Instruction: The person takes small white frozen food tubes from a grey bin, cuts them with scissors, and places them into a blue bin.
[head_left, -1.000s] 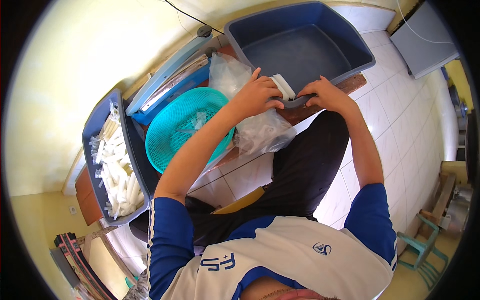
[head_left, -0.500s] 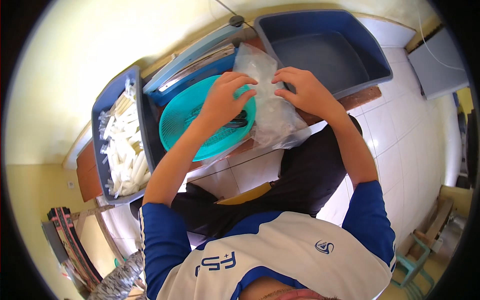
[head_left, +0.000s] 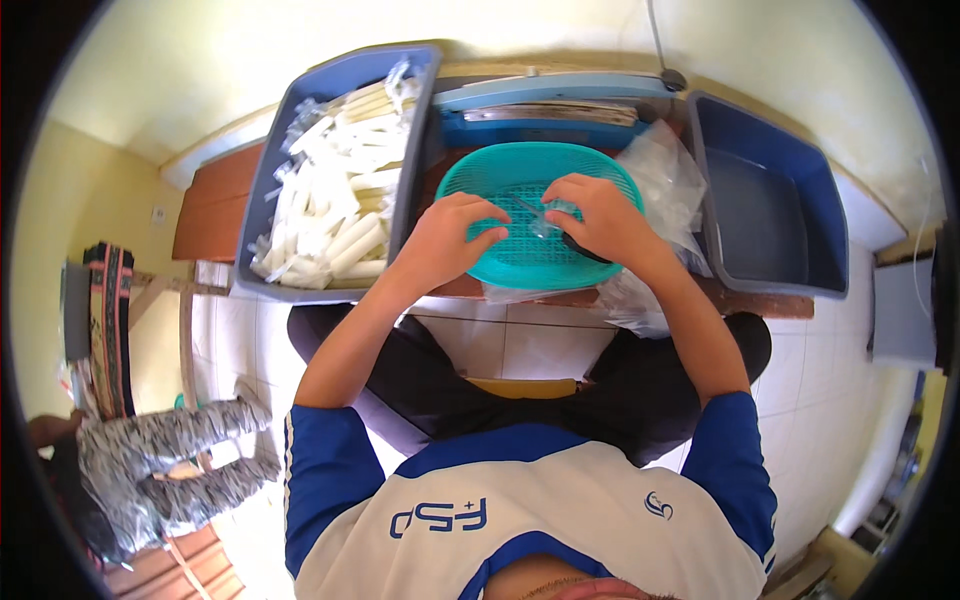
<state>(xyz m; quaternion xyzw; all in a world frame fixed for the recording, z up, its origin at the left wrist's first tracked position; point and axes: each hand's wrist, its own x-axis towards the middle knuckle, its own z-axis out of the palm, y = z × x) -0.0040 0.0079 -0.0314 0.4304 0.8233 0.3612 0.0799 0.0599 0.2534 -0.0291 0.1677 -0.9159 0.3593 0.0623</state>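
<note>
A turquoise oval plastic basket (head_left: 545, 155) stands in front of me. Above its right half, my right hand (head_left: 597, 218) pinches a small crumpled piece of clear plastic (head_left: 545, 224). My left hand (head_left: 443, 238) is at the basket's left rim, thumb and fingers apart, with nothing in it. Under the right hand a dark object (head_left: 588, 252) lies in the basket, mostly hidden. Right of the basket lies a stack of clear plastic bags (head_left: 668, 185). A grey-blue tub (head_left: 418, 160) on the left holds many white sticks (head_left: 335, 195) in clear wrapping.
A second grey-blue tub (head_left: 755, 185) stands at the right. Behind the basket, a light blue long device (head_left: 560, 90) lies along the wall with a cable (head_left: 655, 40) near it. All rest on a low reddish-brown bench (head_left: 760, 304) over white floor tiles (head_left: 540, 345).
The view has swung left, so everything appears shifted right. My hands have gone from over the plastic bags to over the basket, and clear plastic now shows in my right fingers.
</note>
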